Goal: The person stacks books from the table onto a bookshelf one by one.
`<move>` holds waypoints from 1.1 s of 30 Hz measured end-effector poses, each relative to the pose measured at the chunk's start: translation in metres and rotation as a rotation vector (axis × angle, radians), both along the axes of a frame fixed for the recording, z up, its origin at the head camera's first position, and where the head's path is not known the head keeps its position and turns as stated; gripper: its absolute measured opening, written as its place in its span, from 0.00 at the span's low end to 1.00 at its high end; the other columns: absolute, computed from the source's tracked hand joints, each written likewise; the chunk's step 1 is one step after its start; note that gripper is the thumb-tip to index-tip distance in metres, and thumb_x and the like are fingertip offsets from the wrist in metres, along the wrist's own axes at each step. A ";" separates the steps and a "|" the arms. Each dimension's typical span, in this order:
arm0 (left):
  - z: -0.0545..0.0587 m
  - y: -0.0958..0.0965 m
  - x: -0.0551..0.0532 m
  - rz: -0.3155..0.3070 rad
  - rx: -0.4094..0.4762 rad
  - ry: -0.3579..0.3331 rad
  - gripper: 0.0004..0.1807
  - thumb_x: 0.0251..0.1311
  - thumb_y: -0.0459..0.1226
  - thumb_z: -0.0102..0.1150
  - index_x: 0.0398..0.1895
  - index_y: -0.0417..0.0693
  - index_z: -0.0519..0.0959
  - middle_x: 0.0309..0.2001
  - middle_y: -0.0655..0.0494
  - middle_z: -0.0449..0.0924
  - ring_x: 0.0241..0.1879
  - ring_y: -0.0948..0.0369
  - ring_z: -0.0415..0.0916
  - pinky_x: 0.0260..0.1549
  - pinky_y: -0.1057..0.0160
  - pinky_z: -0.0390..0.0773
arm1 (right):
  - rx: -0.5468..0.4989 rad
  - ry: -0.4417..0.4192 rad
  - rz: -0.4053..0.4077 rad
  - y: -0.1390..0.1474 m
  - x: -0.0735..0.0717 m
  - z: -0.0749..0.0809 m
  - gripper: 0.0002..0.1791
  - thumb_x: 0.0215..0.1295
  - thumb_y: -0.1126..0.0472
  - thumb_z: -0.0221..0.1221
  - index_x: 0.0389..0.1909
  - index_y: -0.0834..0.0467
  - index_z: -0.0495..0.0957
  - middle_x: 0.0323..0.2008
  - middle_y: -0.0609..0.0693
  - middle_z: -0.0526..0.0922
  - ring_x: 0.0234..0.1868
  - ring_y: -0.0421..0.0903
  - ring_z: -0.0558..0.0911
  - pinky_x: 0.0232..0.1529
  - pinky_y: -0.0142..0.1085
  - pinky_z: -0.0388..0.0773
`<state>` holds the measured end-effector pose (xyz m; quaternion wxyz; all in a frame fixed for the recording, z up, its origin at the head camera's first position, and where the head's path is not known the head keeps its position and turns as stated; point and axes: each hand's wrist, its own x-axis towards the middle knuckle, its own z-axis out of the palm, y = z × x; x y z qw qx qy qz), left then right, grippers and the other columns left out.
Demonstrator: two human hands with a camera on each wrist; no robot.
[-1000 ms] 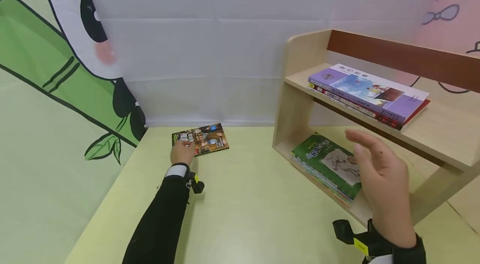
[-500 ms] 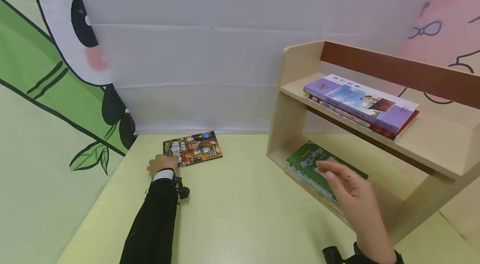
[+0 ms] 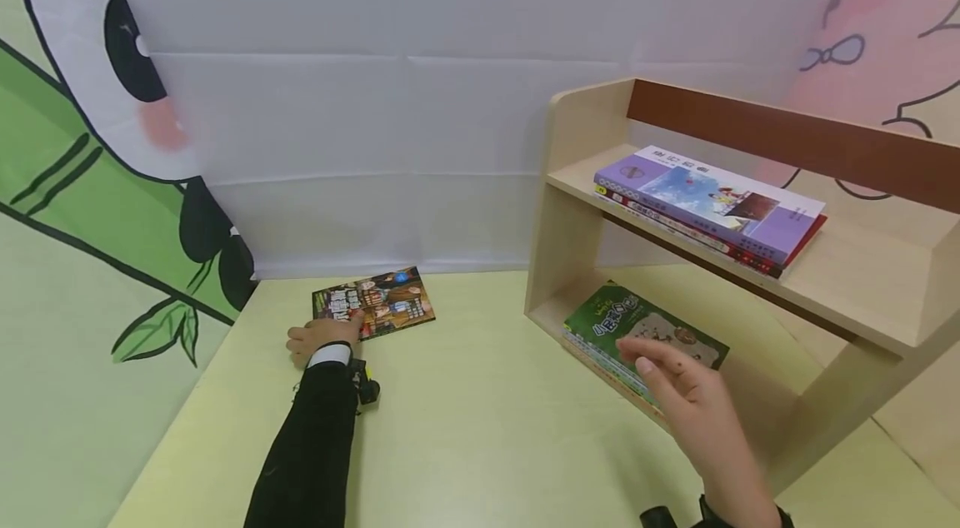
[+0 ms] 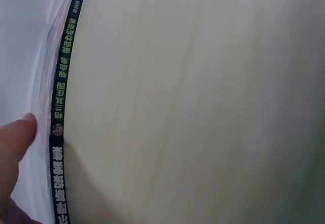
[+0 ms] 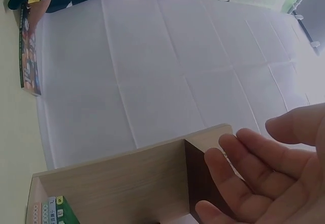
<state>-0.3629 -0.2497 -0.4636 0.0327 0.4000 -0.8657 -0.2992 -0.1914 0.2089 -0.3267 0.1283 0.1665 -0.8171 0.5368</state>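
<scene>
A thin book with a dark, colourful cover [image 3: 393,301] lies flat on the pale table. My left hand [image 3: 321,340] is at its near left corner, the thumb on the cover and the other fingers off to the left, partly hidden. In the left wrist view the book's dark spine [image 4: 60,99] runs beside the thumb [image 4: 19,132]. My right hand [image 3: 693,407] hovers with loosely bent fingers in front of the green book [image 3: 600,316] on the bottom shelf. Seen from the right wrist, that hand [image 5: 269,173] holds nothing.
A small wooden two-tier bookshelf [image 3: 558,245] stands at the right of the table [image 3: 465,411]. On its upper shelf lies a stack topped by a purple book [image 3: 705,199]. A white sheet [image 3: 390,120] with cartoon prints hangs behind.
My left hand has shifted left from the book's cover to its corner. The right hand has moved left and down, before the lower shelf. The head view has turned slightly.
</scene>
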 end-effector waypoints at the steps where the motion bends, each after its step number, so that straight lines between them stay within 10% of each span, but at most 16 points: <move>1: 0.001 0.002 0.001 -0.003 -0.002 -0.004 0.52 0.61 0.62 0.52 0.60 0.16 0.58 0.53 0.25 0.54 0.52 0.37 0.55 0.47 0.44 0.64 | -0.005 0.009 0.010 0.000 -0.001 -0.001 0.15 0.74 0.61 0.51 0.55 0.63 0.78 0.47 0.40 0.83 0.50 0.32 0.79 0.48 0.22 0.74; 18: 0.003 0.009 0.015 -0.068 0.020 0.061 0.53 0.54 0.53 0.67 0.64 0.24 0.49 0.57 0.22 0.53 0.56 0.34 0.55 0.52 0.38 0.65 | -0.026 -0.020 0.067 -0.005 -0.004 -0.018 0.15 0.75 0.62 0.50 0.54 0.64 0.77 0.49 0.52 0.83 0.50 0.31 0.78 0.50 0.22 0.73; 33: 0.017 0.014 0.049 -0.076 0.143 0.148 0.53 0.50 0.49 0.72 0.64 0.32 0.47 0.55 0.23 0.57 0.52 0.34 0.61 0.46 0.38 0.69 | -0.074 0.089 0.137 -0.011 0.004 -0.031 0.13 0.72 0.70 0.50 0.53 0.66 0.77 0.45 0.37 0.83 0.48 0.33 0.80 0.50 0.21 0.72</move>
